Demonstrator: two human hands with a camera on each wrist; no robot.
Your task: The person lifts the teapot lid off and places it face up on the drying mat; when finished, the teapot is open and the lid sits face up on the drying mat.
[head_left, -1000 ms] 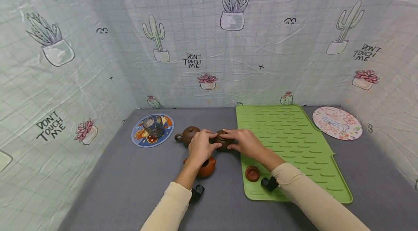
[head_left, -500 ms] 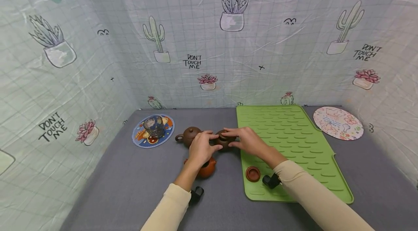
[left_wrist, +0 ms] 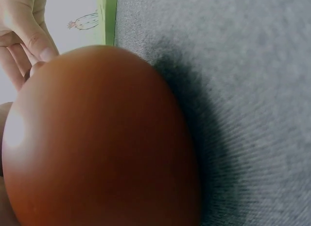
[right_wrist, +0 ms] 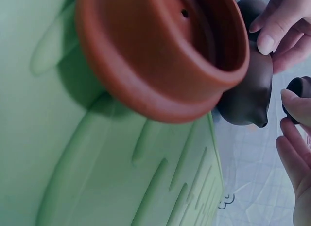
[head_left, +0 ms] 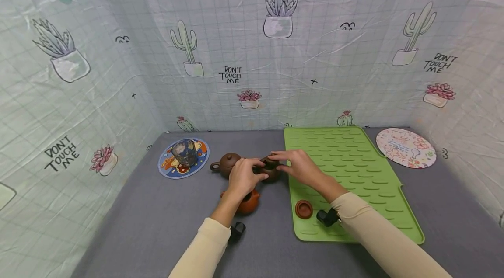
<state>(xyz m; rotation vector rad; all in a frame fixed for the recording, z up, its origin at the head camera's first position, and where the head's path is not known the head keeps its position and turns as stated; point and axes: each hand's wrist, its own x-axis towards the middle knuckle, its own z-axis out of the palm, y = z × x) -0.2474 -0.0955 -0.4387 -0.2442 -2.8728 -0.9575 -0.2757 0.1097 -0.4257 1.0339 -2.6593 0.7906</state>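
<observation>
Dark brown clay teapot [head_left: 271,170] sits on grey cloth table [head_left: 157,221], just left of green ribbed silicone mat [head_left: 354,173]. Left hand [head_left: 241,176] fingers curled round pot's body. Right hand [head_left: 300,166] fingertips pinching small lid knob [right_wrist: 296,86], just above pot. Orange-red round clay teapot [head_left: 248,202] nearer, under left wrist; red-brown lid [head_left: 303,208] upturned on mat.

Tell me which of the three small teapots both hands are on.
The dark brown teapot beside the green mat, not the handled brown one left of it nor the lidless orange one nearer the person.
</observation>
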